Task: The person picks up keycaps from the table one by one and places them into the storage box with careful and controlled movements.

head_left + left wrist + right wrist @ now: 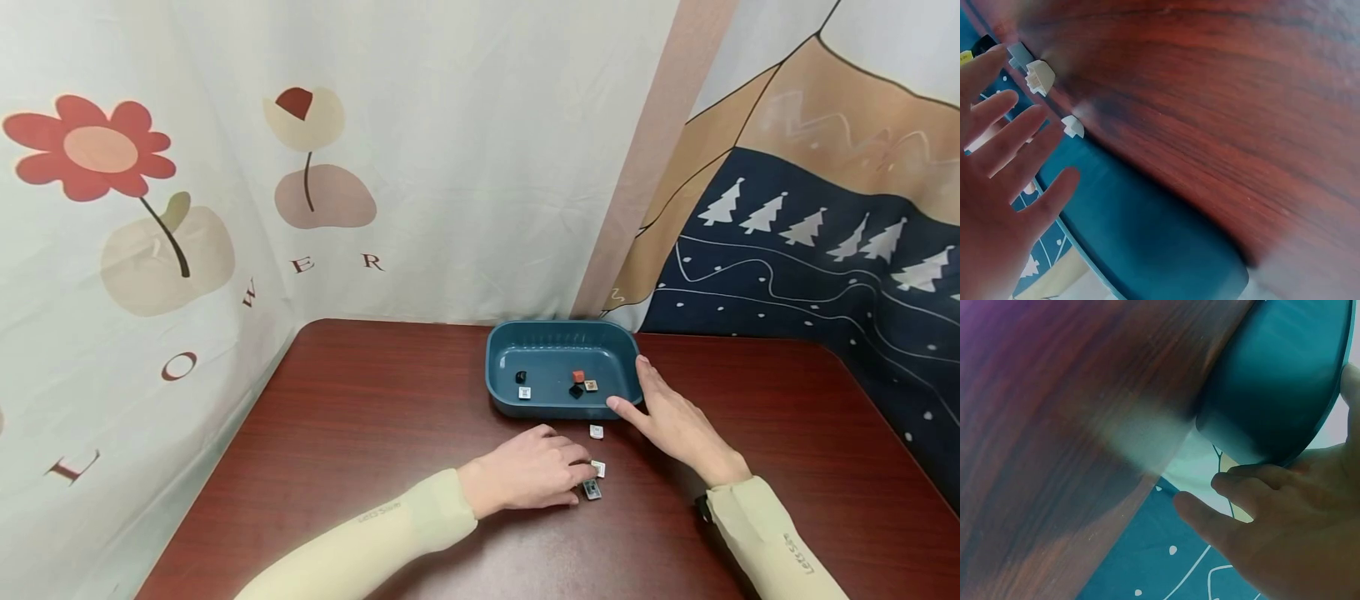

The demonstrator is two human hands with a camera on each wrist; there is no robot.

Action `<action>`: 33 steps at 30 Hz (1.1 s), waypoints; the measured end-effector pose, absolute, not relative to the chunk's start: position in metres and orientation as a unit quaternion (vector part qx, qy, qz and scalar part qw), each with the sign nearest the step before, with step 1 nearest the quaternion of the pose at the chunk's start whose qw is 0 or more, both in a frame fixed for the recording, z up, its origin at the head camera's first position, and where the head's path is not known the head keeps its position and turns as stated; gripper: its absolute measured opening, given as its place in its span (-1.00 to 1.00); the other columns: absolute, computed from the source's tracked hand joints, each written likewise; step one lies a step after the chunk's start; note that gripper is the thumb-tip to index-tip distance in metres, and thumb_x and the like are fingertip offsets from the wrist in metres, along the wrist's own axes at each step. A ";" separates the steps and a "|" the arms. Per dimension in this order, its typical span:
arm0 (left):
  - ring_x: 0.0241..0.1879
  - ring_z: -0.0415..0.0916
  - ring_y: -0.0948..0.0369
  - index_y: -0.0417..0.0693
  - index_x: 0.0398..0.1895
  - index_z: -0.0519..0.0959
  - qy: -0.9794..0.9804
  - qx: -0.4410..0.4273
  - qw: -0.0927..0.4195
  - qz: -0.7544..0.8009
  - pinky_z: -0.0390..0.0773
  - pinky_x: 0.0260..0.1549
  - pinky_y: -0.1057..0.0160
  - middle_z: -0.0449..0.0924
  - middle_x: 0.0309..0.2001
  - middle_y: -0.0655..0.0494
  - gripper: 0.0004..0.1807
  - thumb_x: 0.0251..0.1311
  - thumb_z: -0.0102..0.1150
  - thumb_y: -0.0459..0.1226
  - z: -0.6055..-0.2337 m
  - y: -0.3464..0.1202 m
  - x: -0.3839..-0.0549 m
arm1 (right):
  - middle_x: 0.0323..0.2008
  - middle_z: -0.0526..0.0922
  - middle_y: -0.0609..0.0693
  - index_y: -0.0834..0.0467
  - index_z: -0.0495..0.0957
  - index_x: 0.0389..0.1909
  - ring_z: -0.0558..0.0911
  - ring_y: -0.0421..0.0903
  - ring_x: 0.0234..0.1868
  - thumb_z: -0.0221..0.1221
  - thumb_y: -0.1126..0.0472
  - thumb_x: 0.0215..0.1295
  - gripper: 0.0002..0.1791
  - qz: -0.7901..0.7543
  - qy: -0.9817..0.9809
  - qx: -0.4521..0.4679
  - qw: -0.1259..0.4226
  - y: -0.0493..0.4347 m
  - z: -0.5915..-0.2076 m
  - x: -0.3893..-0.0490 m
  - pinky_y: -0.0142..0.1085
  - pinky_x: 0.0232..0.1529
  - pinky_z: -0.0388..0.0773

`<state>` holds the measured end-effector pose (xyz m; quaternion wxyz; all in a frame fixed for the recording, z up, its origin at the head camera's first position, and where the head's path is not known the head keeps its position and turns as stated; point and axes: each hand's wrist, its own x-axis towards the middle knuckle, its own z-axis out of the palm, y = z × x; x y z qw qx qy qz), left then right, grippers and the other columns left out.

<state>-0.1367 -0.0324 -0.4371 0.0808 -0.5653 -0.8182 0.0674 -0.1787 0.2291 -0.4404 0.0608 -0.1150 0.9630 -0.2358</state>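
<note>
My left hand (534,468) hovers low over the table with its fingers loosely extended. Its fingertips are beside a small white square piece (598,469) and a dark grey one (592,490); whether they touch is unclear. Another white square piece (596,432) lies in front of the blue plastic bin (491,392). At the bin's right end, my right hand (678,425) rests with fingers along the outer wall and thumb by the front rim. Inside the bin are black, white, tan and orange-red small pieces, among them an orange-red cube (578,376).
The bin stands at the back edge of the reddish-brown wooden table (360,400). Behind it hangs a white curtain (450,167) with flower prints. A dark blue cloth (787,267) with tree prints hangs at the right.
</note>
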 end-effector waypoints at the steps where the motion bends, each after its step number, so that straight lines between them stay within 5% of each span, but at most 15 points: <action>1: 0.07 0.58 0.38 0.29 0.17 0.67 -0.818 -0.565 0.078 0.072 0.51 0.06 0.26 0.64 0.08 0.37 -0.60 0.34 0.30 0.13 -0.438 -0.032 -0.136 | 0.60 -0.08 0.41 0.41 -0.19 0.62 0.07 0.42 0.56 -0.06 -0.51 0.43 0.23 -0.236 0.963 -0.115 0.061 0.229 -0.440 -0.179 0.31 0.42 0.14; 21: -0.24 0.57 0.35 0.27 -0.19 0.73 -0.814 -0.563 0.097 0.106 0.54 -0.22 0.38 0.62 -0.20 0.40 -0.94 0.36 0.31 -0.12 -0.441 -0.028 -0.133 | 0.60 -0.09 0.41 0.41 -0.20 0.62 0.06 0.42 0.56 0.01 -0.41 0.47 0.17 -0.239 0.963 -0.111 0.063 0.228 -0.438 -0.179 0.30 0.41 0.15; 33: -0.30 0.54 0.34 0.21 -0.21 0.72 -0.811 -0.568 0.100 0.101 0.55 -0.25 0.41 0.57 -0.27 0.34 -0.84 0.36 0.26 -0.31 -0.442 -0.032 -0.131 | 0.60 -0.07 0.41 0.40 -0.20 0.62 0.08 0.42 0.55 -0.01 -0.46 0.45 0.19 -0.240 0.962 -0.112 0.061 0.227 -0.436 -0.176 0.31 0.40 0.16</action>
